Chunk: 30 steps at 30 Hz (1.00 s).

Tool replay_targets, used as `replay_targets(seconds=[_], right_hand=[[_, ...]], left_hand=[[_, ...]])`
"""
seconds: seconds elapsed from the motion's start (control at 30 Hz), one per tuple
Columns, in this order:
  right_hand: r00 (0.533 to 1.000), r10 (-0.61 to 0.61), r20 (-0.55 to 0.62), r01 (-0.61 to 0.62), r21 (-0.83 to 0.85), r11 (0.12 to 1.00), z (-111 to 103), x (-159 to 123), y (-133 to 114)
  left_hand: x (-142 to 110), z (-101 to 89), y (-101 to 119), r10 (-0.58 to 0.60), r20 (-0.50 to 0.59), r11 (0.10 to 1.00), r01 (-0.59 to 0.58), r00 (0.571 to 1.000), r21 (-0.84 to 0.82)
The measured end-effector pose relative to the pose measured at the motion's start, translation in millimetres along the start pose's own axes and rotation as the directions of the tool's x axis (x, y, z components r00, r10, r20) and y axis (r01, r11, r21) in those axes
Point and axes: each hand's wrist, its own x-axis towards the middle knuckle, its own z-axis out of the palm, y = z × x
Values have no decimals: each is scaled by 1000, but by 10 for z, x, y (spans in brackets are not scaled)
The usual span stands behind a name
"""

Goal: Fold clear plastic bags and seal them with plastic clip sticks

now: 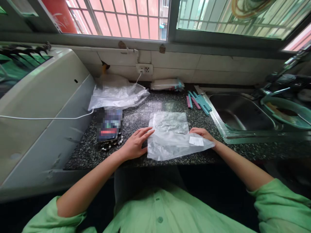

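Observation:
A clear plastic bag (167, 142) with a small white label (196, 141) lies flat on the counter in front of me. My left hand (136, 142) rests at its left edge, fingers stretched out and fingertips touching the plastic. At the bag's right side, my right hand (201, 132) has its fingers bent together at the edge. A loose flap of the bag covers part of that hand and reaches over to the wrist, so its thumb and palm are hidden.
Left of the bag lies a phone (110, 124) beside a beaded strap (113, 145). Behind are more plastic bags (116, 95), a packed bundle (167, 84) and blue and pink plastic strips (200, 102). A steel sink (243, 113) holds the right side; a white appliance (46, 106) the left.

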Motion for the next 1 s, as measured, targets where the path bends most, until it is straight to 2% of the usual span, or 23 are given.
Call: replay_targets(seconds=[0.13, 0.23, 0.33, 0.47, 0.6, 0.7, 0.8, 1.0], right_hand=[[1000, -6, -7, 6, -29, 1000, 6, -20, -40], [1000, 7, -14, -8, -68, 998, 17, -48, -46], [997, 45, -57, -51, -111, 992, 37, -66, -44], [976, 176, -131, -200, -202, 959, 77, -49, -92], [924, 336, -181, -369, -202, 907, 102, 4, -182], [859, 475, -190, -508, -216, 834, 107, 51, -248], [799, 562, -216, -602, -266, 753, 111, 106, -320], [746, 618, -248, -662, -388, 642, 135, 178, -449]], left_hand=[[216, 34, 12, 2, -89, 992, -14, 996, -127], [339, 85, -21, 1, -72, 964, -20, 997, -265], [375, 160, -57, -146, -52, 921, 116, 988, -371], [385, 213, -35, -384, -24, 851, 343, 923, -399], [428, 197, 51, -502, 2, 783, 455, 865, -423], [450, 188, 101, -550, -21, 770, 497, 835, -401], [454, 189, 126, -586, -55, 774, 538, 808, -334], [431, 196, 124, -618, -79, 786, 612, 782, -85]])
